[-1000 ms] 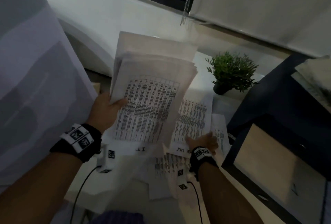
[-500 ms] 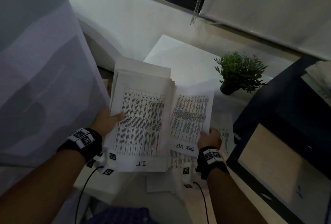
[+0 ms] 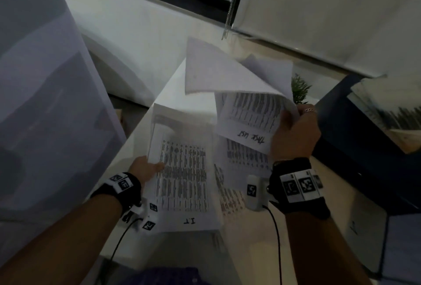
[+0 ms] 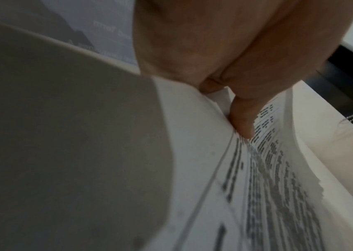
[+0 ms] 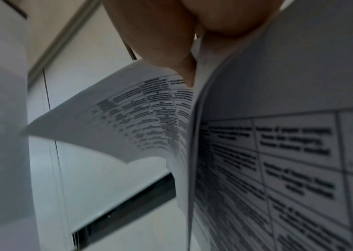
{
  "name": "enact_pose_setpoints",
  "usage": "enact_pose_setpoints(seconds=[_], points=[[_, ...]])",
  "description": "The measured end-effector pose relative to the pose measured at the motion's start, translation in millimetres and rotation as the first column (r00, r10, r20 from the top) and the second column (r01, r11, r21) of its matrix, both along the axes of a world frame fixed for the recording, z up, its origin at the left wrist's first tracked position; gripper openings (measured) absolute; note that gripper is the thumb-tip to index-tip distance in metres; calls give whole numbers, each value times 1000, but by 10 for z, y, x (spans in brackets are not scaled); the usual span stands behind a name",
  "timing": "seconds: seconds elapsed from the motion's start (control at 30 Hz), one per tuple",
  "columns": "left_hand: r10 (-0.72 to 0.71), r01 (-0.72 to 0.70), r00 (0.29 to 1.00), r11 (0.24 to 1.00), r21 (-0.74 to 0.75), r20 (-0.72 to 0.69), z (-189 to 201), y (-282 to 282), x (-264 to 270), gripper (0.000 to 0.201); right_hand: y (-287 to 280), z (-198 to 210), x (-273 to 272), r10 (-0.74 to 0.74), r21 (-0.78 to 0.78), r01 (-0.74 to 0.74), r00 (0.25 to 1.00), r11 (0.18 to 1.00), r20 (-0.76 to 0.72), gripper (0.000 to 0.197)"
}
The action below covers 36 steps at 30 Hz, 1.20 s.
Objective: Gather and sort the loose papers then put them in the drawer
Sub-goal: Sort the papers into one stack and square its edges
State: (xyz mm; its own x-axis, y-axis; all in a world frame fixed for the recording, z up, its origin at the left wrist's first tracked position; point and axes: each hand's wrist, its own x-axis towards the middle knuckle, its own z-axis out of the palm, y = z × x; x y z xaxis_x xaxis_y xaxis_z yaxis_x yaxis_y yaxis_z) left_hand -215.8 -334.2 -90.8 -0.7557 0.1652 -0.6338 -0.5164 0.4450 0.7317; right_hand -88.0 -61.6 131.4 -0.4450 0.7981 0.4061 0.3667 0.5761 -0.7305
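My left hand (image 3: pixel 145 168) grips the left edge of a stack of printed papers (image 3: pixel 184 171); its top sheet bears a table and the handwritten letters "I.T". The left wrist view shows my thumb (image 4: pixel 242 118) pressed on that stack (image 4: pixel 278 186). My right hand (image 3: pixel 293 134) is raised above the table and pinches a second bundle of sheets (image 3: pixel 248 116) marked "TASK LIST", whose upper pages curl over to the left. In the right wrist view my fingers (image 5: pixel 171 42) clamp those bent sheets (image 5: pixel 278 152). More loose printed sheets (image 3: pixel 230 196) lie on the white table (image 3: pixel 173 89) between my hands.
A small potted plant (image 3: pixel 299 89) stands behind the raised sheets. A dark cabinet with an open drawer (image 3: pixel 355 212) is at the right, with papers on top (image 3: pixel 387 107). A large white board (image 3: pixel 45 102) leans at the left. Window blinds (image 3: pixel 319 11) hang behind.
My right hand has lifted the "TASK LIST" sheets up and to the right, off the table; their pages now curl over. The left hand's stack has sunk lower.
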Motion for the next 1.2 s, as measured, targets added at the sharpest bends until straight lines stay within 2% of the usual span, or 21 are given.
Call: enact_pose_setpoints(seconds=[0.1,0.2,0.27,0.33,0.4,0.43,0.47,0.53,0.57,0.6,0.63,0.67,0.73,0.77,0.83,0.97,1.03,1.1,1.2], points=[[-70,70,997,996,-60,-9,-88,76,60,44,93,86,-75,38,-99,-35,999,994,31,5],[-129,130,991,989,-69,16,-160,103,74,39,104,-74,-169,96,-175,-66,981,982,169,4],[-146,150,986,988,-46,81,-288,41,5,41,92,-359,-220,131,-262,-61,956,963,263,7],[-78,71,981,997,44,180,-374,1,-57,52,87,-741,-224,159,-367,-11,913,930,376,16],[-73,61,979,996,69,191,-187,-28,-36,40,70,-1122,-205,167,-482,71,885,873,434,26],[-60,57,981,998,21,183,-165,-57,-18,41,39,-1275,-190,180,-546,103,879,831,441,27],[-33,34,983,999,0,178,-205,-70,-25,51,16,-1397,-165,193,-588,127,872,799,450,23],[14,-60,960,986,156,279,-216,-105,44,72,-52,-1601,-144,237,-624,130,850,771,470,16],[42,-122,939,969,216,341,-248,-122,52,82,-67,-1668,-137,254,-626,124,841,770,478,23],[28,-120,933,964,236,358,-321,-145,38,90,-88,-1737,-140,271,-627,114,832,770,484,30],[8,-100,935,965,242,354,-297,-146,46,88,-100,-1797,-154,281,-615,110,817,781,503,34],[-35,-36,955,972,232,294,-262,-123,52,78,-105,-1844,-163,284,-586,103,798,804,531,34],[-139,135,989,988,76,57,-269,-39,73,55,-124,-1868,-173,280,-522,88,762,849,584,32],[-191,191,980,982,-14,-48,-283,-13,87,51,-135,-1844,-166,283,-505,77,750,860,597,31],[-224,212,965,972,-101,-135,-335,29,122,50,-130,-1810,-108,291,-502,68,746,862,599,30],[-141,127,985,983,-133,-101,-427,24,123,56,-141,-1899,165,342,-530,30,732,848,588,21],[-124,113,990,981,-157,-66,-462,32,122,64,-191,-1991,304,383,-561,29,701,828,602,25],[-102,91,993,982,-163,-60,-469,59,121,63,-199,-2067,387,402,-570,34,676,821,618,29],[-93,80,993,980,-181,-67,-415,97,142,59,-160,-2030,382,345,-548,51,726,835,594,31]])
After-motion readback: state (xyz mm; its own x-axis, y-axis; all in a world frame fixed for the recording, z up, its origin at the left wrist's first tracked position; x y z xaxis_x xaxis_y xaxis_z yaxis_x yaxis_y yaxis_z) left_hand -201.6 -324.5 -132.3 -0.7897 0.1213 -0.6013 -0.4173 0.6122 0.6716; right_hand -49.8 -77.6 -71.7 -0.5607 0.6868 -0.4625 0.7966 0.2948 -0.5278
